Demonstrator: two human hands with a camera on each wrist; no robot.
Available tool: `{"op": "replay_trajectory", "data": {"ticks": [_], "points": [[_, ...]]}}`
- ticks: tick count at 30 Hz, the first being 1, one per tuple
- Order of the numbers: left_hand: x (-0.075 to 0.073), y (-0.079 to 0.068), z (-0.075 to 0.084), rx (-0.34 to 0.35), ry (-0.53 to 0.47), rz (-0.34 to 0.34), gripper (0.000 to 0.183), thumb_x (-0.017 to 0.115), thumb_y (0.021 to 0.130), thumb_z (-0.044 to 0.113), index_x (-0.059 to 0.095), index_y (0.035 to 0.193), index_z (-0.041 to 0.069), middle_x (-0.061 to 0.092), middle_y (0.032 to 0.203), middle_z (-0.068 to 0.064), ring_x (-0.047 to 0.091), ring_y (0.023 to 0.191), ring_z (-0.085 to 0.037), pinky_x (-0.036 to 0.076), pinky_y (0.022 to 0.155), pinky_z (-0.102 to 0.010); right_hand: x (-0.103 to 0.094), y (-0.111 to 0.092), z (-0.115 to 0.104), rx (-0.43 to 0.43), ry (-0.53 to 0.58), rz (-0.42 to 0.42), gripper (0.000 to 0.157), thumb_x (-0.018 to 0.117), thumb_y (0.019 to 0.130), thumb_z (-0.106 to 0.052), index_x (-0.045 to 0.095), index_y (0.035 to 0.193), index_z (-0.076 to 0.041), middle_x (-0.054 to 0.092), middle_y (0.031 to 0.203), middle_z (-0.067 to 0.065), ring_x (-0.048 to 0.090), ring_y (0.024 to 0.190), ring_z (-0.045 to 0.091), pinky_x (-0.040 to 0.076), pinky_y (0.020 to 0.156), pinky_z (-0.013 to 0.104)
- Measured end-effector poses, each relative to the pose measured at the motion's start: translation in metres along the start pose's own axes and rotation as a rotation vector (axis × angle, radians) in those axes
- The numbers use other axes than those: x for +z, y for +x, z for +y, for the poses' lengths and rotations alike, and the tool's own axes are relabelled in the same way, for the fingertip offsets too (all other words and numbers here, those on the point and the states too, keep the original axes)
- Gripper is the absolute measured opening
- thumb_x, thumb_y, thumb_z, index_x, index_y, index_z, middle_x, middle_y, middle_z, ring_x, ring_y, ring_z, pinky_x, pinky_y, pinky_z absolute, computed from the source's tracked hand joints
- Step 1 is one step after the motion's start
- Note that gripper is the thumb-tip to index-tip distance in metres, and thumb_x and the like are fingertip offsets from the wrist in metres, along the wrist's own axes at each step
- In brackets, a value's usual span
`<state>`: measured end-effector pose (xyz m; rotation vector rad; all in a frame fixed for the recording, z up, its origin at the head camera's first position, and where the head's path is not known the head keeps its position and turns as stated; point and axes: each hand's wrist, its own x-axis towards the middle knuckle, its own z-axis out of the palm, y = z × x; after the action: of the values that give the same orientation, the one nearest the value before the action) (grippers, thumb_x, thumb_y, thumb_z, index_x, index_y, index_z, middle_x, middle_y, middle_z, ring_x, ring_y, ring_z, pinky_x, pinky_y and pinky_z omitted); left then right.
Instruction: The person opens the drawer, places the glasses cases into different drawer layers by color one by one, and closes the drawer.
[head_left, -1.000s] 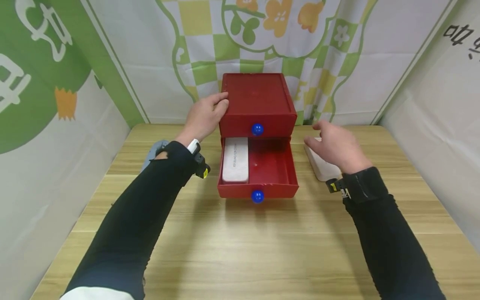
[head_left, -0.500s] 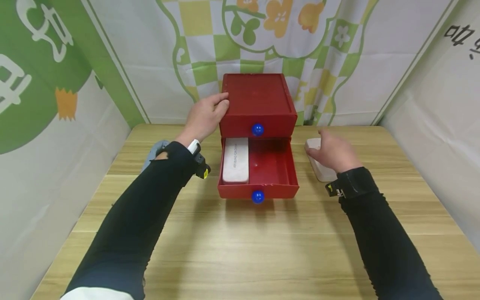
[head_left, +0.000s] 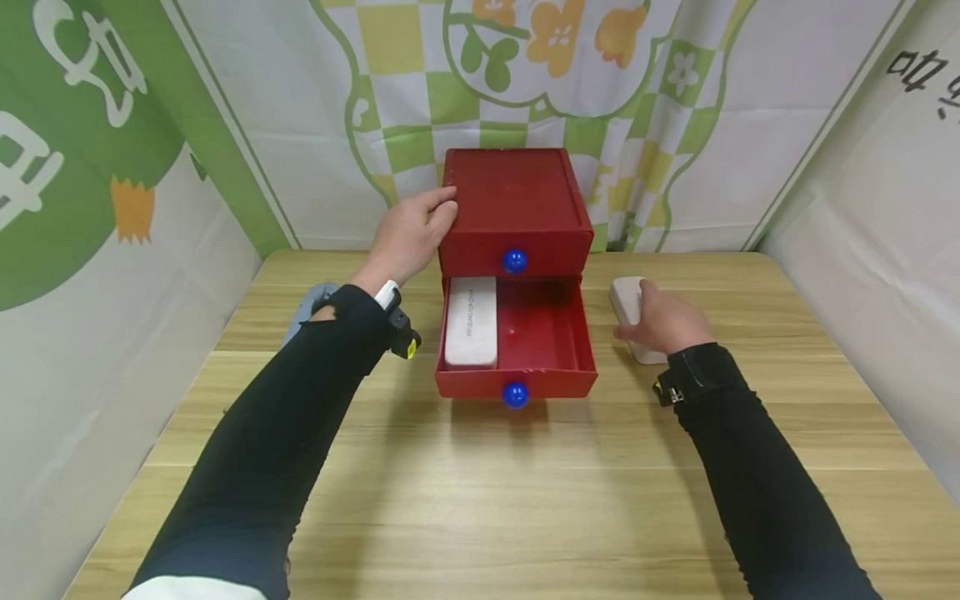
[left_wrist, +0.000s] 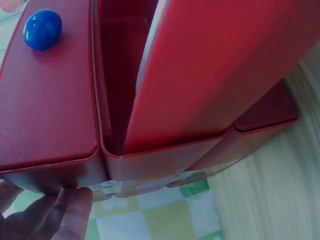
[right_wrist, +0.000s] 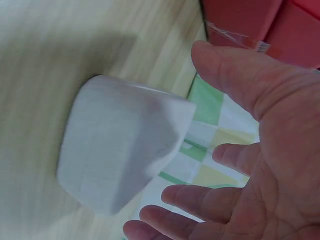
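A red two-drawer cabinet (head_left: pixel 517 190) stands near the back of the table; its lower drawer (head_left: pixel 540 333) is pulled out, holding a white oblong case (head_left: pixel 471 323) with printed lettering on its left side. My left hand (head_left: pixel 408 233) rests against the cabinet's upper left side; in the left wrist view its fingers (left_wrist: pixel 75 210) touch the side wall. To the right, a second white case (head_left: pixel 628 302) lies on the table. My right hand (head_left: pixel 671 323) is over its near part; the right wrist view has thumb and fingers spread around the case (right_wrist: pixel 115 145), with gaps between.
The wooden table (head_left: pixel 510 500) has a patterned curtain (head_left: pixel 405 108) behind it and fabric walls on both sides. Blue knobs (head_left: pixel 515 395) stick out from the drawer fronts. Something grey-blue (head_left: pixel 307 308) shows partly behind the left forearm.
My right hand has come down and toward me along the white case, uncovering its far end. The left hand, cabinet and drawer look unmoved.
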<state>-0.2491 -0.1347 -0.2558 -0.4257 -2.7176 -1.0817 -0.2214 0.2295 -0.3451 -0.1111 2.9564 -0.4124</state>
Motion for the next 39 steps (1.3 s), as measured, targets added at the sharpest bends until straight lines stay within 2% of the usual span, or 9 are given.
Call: {"op": "replay_trajectory", "data": {"ticks": [7,9,13,17,28,34,39], "points": [[-0.001,0.000,0.001,-0.001,0.009,0.001,0.054,0.038,0.102,0.045,0.045,0.148,0.018,0.047,0.149,-0.002,0.045,0.130,-0.017,0.038,0.088,-0.038,0.007,0.002,0.005,0.020,-0.023,-0.022,0.091,0.069,0.082,-0.044,0.027,0.149,0.002,0.058,0.113,0.027,0.057,0.089,0.037,0.049,0.069,0.049],[-0.001,0.000,0.001,-0.004,0.010,0.001,0.054,0.038,0.102,0.045,0.045,0.148,0.018,0.047,0.149,-0.002,0.051,0.122,-0.020,0.039,0.086,-0.038,0.009,0.000,0.006,0.022,-0.032,-0.021,0.089,0.070,0.082,-0.043,0.029,0.148,0.001,0.059,0.110,0.026,0.057,0.087,0.037,0.049,0.066,0.048],[0.000,-0.001,0.002,-0.006,0.011,0.000,0.053,0.038,0.102,0.044,0.045,0.148,0.018,0.047,0.149,-0.002,0.051,0.122,-0.019,0.038,0.085,-0.039,0.012,-0.002,0.007,0.030,-0.046,-0.022,0.085,0.071,0.082,-0.041,0.032,0.145,-0.001,0.060,0.107,0.026,0.057,0.084,0.036,0.048,0.063,0.047],[0.000,-0.002,0.002,-0.009,0.008,-0.001,0.054,0.038,0.102,0.044,0.045,0.148,0.018,0.047,0.149,-0.001,0.042,0.134,-0.017,0.039,0.092,-0.038,0.014,0.000,0.009,0.037,-0.056,-0.028,0.085,0.071,0.082,-0.040,0.031,0.146,0.000,0.060,0.111,0.028,0.058,0.086,0.037,0.049,0.067,0.050],[-0.002,-0.002,0.001,-0.011,0.004,0.005,0.055,0.037,0.101,0.046,0.045,0.149,0.019,0.047,0.149,-0.001,0.045,0.131,-0.017,0.040,0.093,-0.039,0.013,0.002,0.009,0.087,-0.056,-0.054,0.089,0.069,0.083,-0.044,0.030,0.148,0.001,0.058,0.118,0.028,0.057,0.090,0.038,0.050,0.070,0.052],[-0.001,-0.001,0.001,-0.003,0.017,0.010,0.054,0.038,0.101,0.045,0.046,0.148,0.018,0.048,0.149,-0.002,0.042,0.135,-0.018,0.039,0.105,-0.039,0.013,0.003,0.009,0.086,-0.054,-0.047,0.087,0.070,0.082,-0.044,0.033,0.147,0.001,0.060,0.117,0.027,0.058,0.089,0.037,0.050,0.069,0.051],[-0.001,-0.002,0.002,0.000,0.018,0.005,0.054,0.039,0.102,0.044,0.046,0.148,0.017,0.048,0.149,-0.003,0.042,0.135,-0.019,0.038,0.107,-0.040,0.013,0.003,0.010,0.093,-0.051,-0.048,0.087,0.071,0.081,-0.043,0.033,0.147,0.000,0.060,0.115,0.027,0.058,0.088,0.037,0.049,0.067,0.049]]}}
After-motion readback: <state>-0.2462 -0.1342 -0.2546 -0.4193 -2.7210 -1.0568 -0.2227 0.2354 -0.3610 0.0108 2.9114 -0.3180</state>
